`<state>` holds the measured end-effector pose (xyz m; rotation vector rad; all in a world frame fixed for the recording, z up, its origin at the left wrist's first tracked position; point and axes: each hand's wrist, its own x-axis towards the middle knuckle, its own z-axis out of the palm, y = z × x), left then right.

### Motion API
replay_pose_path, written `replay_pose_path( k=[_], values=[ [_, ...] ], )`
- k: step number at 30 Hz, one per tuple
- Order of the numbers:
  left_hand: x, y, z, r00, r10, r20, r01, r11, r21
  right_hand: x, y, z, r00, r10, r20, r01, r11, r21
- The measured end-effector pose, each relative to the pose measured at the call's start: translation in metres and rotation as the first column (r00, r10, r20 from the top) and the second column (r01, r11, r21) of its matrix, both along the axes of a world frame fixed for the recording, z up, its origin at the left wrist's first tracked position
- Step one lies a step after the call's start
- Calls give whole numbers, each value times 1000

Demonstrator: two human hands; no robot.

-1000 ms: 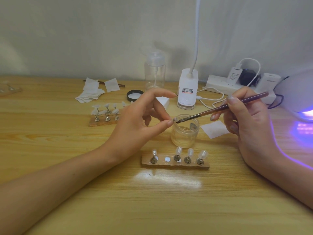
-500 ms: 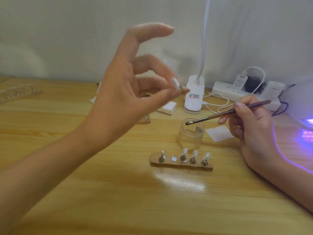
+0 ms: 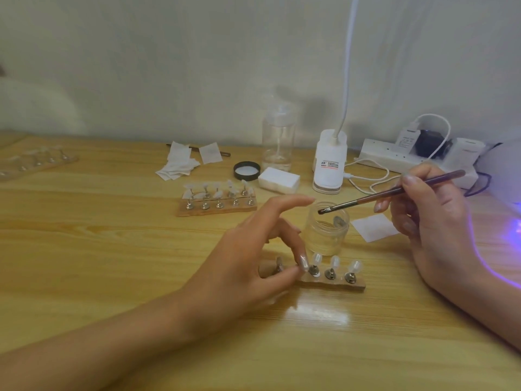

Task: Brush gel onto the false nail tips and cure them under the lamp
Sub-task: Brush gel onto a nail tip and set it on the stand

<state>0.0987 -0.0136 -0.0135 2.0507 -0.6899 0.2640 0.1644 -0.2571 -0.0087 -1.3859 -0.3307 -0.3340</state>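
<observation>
My left hand [image 3: 248,258] reaches down to the near wooden holder [image 3: 332,285] and pinches a clear nail tip [image 3: 304,262] on its metal stand between thumb and a finger, at the holder's second place from the left. Three more tips [image 3: 335,261] stand to its right. My right hand [image 3: 431,221] grips a thin brown gel brush [image 3: 394,191], its bristles hovering over the open glass gel jar [image 3: 327,235] just behind the holder. The curing lamp [image 3: 504,162] sits at the right edge, casting purple light on the table.
A second wooden holder [image 3: 217,208] with several tips lies further back. Behind it are a clear bottle [image 3: 277,139], a black jar lid [image 3: 246,170], a white block [image 3: 279,179], wipes [image 3: 177,162], a desk lamp base [image 3: 329,162] and a power strip [image 3: 408,159]. A wipe [image 3: 373,227] lies beside the jar.
My left hand, which lifted the tip high up half a second ago, has come down to the near holder with it. My right hand and brush stayed over the jar.
</observation>
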Motion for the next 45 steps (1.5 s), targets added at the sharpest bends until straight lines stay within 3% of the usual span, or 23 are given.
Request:
replay_pose_path(
  k=[11,15,27,35,38,41,45],
  values=[
    [6,-1,-4,980,25,-198,-16,999,45,1,0,0,1000,-14,-5,14,1000,-3],
    [6,-6,-1,991,29,-127,-10,989,147,1,0,1,1000,-13,-20,13,1000,11],
    [8,-14,-5,999,20,-28,-15,988,155,2,-1,0,999,-9,-35,10,1000,22],
    [2,-16,-6,956,-25,293,-63,956,285,3,-2,-1,999,-7,-46,8,1000,24],
    [-4,-16,-3,942,-43,333,-29,978,207,4,-2,-1,998,-6,-56,8,999,32],
    [-10,-15,14,976,-73,206,75,997,1,4,-3,-2,997,0,-76,4,999,53],
    [2,-4,42,992,-36,122,65,968,-243,5,-5,-2,995,4,-99,1,998,55]
  ],
)
